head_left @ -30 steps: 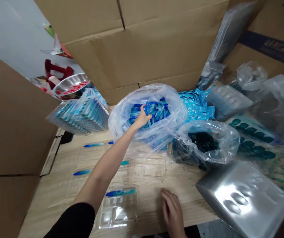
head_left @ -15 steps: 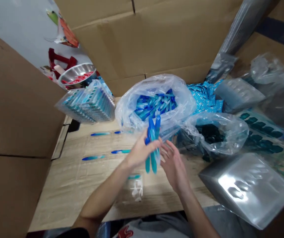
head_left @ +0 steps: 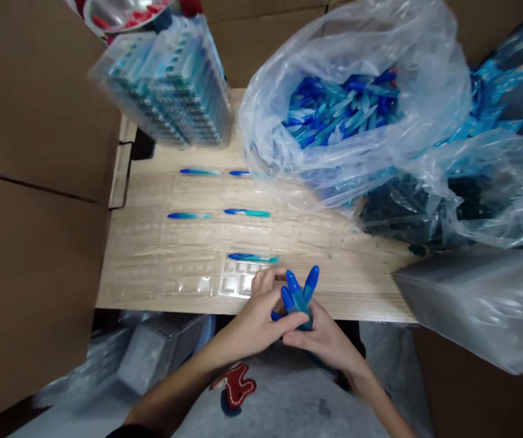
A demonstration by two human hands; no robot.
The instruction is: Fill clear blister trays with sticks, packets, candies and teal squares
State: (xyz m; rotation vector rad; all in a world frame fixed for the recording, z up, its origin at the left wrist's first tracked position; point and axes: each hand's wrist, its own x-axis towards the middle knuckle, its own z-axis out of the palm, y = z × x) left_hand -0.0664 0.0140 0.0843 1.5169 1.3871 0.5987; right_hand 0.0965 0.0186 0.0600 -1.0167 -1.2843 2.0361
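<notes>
Between my two hands is a small bunch of slim, pen-shaped blue-and-teal pieces point(head_left: 298, 295), their blue tips pointing up and away from me. My left hand point(head_left: 263, 316) wraps the bunch from the left, its thumb laid across it. From the right, my right hand point(head_left: 327, 337) closes round the lower part, which the fingers partly hide. Both hands are at the table's front edge, close to my body. Just beyond them, a single pen-shaped piece point(head_left: 252, 258) lies at the top of a clear plastic tray point(head_left: 230, 285).
More clear trays, some with one piece each, cover the wooden table point(head_left: 357, 274). Behind stands an open plastic bag point(head_left: 265, 121) of blue pieces. Packed blister trays point(head_left: 183, 91) stand back left, a bag of dark pieces point(head_left: 407, 201) and a clear stack point(head_left: 475, 304) right.
My hands have drawn back from near the bag to the table's front edge. My right hand, earlier beside the bunch, now grips it too. The view has tilted down.
</notes>
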